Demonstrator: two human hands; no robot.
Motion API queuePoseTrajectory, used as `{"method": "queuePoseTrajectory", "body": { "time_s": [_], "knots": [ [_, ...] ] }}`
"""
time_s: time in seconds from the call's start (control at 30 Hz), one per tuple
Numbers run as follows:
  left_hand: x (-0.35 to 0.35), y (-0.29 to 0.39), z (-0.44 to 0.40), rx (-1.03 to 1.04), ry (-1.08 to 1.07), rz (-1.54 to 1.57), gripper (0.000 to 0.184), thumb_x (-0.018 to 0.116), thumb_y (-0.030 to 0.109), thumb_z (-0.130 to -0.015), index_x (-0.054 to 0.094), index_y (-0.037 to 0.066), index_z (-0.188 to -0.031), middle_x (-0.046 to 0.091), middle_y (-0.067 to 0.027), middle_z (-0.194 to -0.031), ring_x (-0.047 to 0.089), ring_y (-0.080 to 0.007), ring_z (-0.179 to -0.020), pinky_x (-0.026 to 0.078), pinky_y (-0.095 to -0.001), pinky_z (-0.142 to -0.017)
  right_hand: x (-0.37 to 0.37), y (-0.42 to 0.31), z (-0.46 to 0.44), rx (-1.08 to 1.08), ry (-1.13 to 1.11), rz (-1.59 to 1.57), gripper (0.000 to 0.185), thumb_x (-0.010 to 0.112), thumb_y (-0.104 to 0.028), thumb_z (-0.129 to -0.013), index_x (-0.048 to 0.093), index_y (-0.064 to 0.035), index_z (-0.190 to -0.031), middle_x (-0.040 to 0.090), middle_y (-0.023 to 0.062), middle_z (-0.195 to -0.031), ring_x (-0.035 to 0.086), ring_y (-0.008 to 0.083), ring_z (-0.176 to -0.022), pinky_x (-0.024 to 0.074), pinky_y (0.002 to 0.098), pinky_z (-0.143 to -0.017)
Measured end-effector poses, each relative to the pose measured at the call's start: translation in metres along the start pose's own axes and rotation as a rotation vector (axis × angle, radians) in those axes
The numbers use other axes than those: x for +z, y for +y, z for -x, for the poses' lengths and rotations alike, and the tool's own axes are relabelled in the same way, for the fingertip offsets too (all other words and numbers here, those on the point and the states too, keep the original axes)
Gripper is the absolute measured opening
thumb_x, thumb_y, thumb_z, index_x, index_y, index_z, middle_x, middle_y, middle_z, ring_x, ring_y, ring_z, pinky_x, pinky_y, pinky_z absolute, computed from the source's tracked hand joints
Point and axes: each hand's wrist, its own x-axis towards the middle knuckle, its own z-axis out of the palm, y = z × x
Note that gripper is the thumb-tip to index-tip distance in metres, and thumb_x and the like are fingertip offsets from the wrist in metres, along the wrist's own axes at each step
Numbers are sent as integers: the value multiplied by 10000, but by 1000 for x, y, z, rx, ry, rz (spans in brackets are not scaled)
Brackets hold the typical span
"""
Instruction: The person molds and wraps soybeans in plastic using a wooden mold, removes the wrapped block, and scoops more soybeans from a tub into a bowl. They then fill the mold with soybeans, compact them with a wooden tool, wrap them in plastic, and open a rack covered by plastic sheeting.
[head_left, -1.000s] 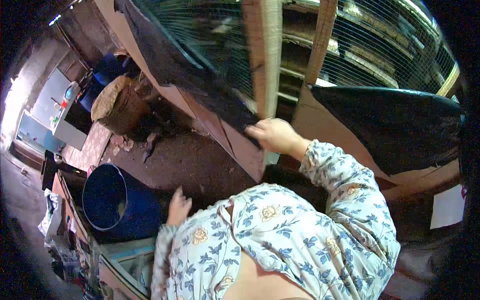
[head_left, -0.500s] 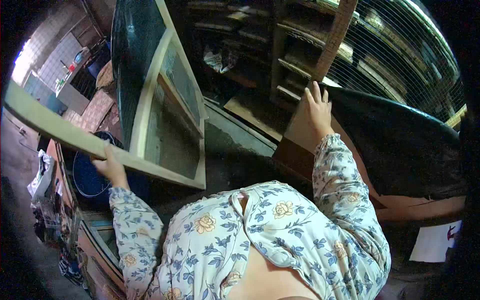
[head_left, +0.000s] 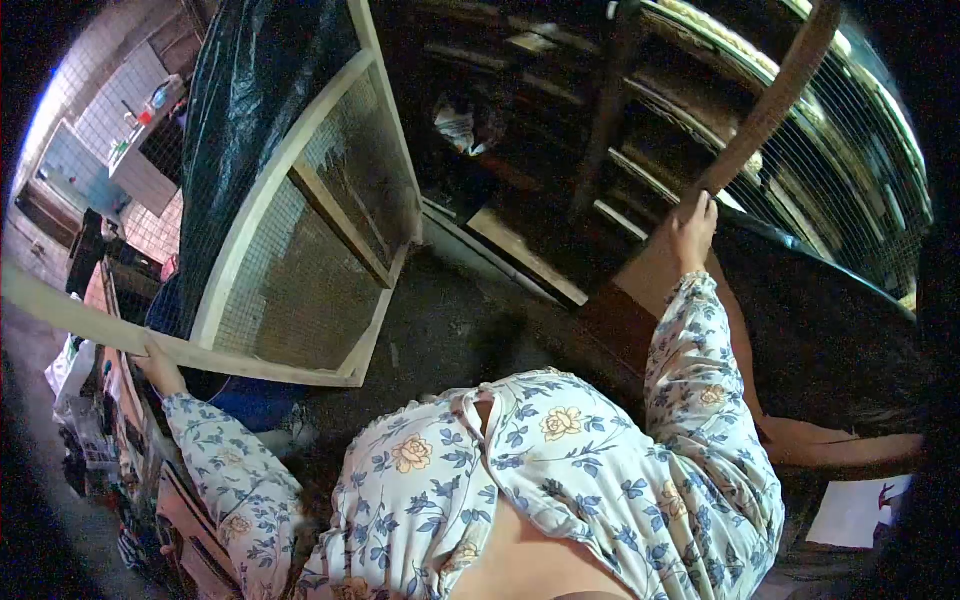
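Note:
A mesh door (head_left: 268,368) with a pale wooden frame stands swung out on the left, and black plastic sheeting (head_left: 245,75) hangs along its far side. My left hand (head_left: 163,372) is closed on the frame's near rail; part of its fingers is hidden behind the wood. On the right, my right hand (head_left: 692,235) grips the edge of another panel, where a brown wooden post (head_left: 768,120) meets brown board. Wire mesh fills that panel's upper part, and a dark sheet (head_left: 820,330) covers its lower part.
Between the two panels is a dark interior with wooden shelves (head_left: 640,170) and a crumpled plastic bag (head_left: 458,125). A low sill (head_left: 500,262) crosses the opening. A blue bucket (head_left: 250,396) and clutter stand at left; a white sheet (head_left: 848,515) lies at lower right.
The mesh door has swung further left with my left hand, which now holds it further out. My right hand appears further right and its fingers are more curled over the panel edge. The view has shifted.

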Motion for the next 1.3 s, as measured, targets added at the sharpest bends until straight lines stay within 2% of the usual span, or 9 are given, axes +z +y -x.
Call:
{"method": "queuePoseTrajectory", "body": {
  "time_s": [0.33,0.47,0.63,0.73,0.83,1.07,1.2,1.27,1.3],
  "knots": [
    [-10,-30,-38,-121,12,94,593,440,304,-884,186,-19,-1311,290,-160,-1332,338,-260,-1191,271,-332,-982,5,12,15,224,23,-6,815,674,-85,-657,195,-24,-1313,229,242,-1309,293,370,-1189,304,374,-972],
    [-14,9,7,-291,-29,233,632,531,107,-801,186,-5,-1318,276,-142,-1334,332,-238,-1188,273,-319,-979,4,-6,43,359,149,74,795,654,-186,-677,199,-40,-1313,156,287,-1322,204,432,-1207,237,436,-1004],
    [-15,-16,138,-194,-334,-552,666,484,265,-822,171,-87,-1291,188,-246,-1354,178,-310,-1269,164,-350,-1032,114,-23,137,457,-215,-179,749,613,-117,-667,215,34,-1283,179,363,-1270,195,465,-1198,208,456,-1003],
    [-32,-14,269,-461,-600,-524,701,537,288,-798,192,-73,-1290,247,-246,-1332,271,-313,-1229,239,-340,-999,158,-68,194,95,-1134,-217,572,579,-213,-737,348,-79,-1241,349,261,-1238,348,421,-1109,313,471,-906],
    [-80,-13,415,-743,-694,-412,729,590,333,-766,233,-4,-1305,408,-229,-1238,453,-281,-1103,381,-332,-890,188,-111,223,-447,-1606,-141,495,568,-214,-750,391,-78,-1192,391,231,-1179,386,385,-1038,336,446,-853],
    [-267,108,664,-1235,-1,-693,614,489,416,-808,376,-15,-1230,497,-179,-1142,493,-267,-1038,401,-330,-850,208,-279,222,-994,-1601,-127,331,540,-215,-780,491,-75,-1076,488,163,-1040,475,302,-874,390,390,-729],
    [-344,175,744,-988,825,-473,360,489,285,-832,506,4,-1057,549,-86,-913,539,-186,-789,438,-296,-707,173,-402,257,-1251,-1488,-264,257,525,-216,-798,548,-74,-1010,544,124,-961,526,254,-780,421,357,-659],
    [-397,201,783,-985,993,-578,313,499,246,-848,505,14,-1058,553,-67,-894,538,-158,-767,437,-275,-681,161,-466,294,-1732,-1204,-481,231,517,-216,-807,577,-73,-977,572,105,-922,551,230,-733,437,341,-623],
    [-422,189,807,-645,989,-650,332,511,265,-848,498,25,-1077,554,-57,-909,533,-148,-782,436,-275,-691,168,-506,315,-1966,-1015,-699,222,513,-216,-811,591,-72,-961,586,95,-902,564,218,-709,444,333,-606]
  ]
}}
